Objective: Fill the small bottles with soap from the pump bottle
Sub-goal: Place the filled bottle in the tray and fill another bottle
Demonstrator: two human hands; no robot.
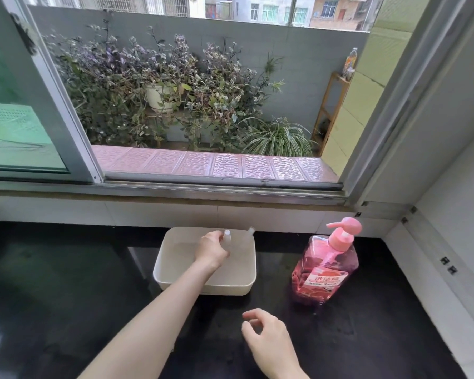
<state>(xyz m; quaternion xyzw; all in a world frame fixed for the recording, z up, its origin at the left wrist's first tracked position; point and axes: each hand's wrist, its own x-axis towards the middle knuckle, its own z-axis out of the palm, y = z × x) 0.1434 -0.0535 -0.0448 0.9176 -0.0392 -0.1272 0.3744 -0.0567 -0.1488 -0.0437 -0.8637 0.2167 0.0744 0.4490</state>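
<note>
Filling, we judge, is unstarted: our left hand [211, 248] grips one small clear bottle [227, 237] inside the white tray [159, 272], with a second bottle [249, 234] leaning just right of that grip. Our right hand [268, 340] hangs loosely curled, empty; the pink pump bottle [326, 269] stands untouched, farther right.

Small clear bottle [227, 237] upright, pale top, pinched in left hand [211, 251] inside white tray [203, 287]. Second small clear bottle [247, 236] just right of grip, tilted against tray's far rim. Pink pump bottle [324, 269] upright, well right of grip, nozzle pointing left.
</note>
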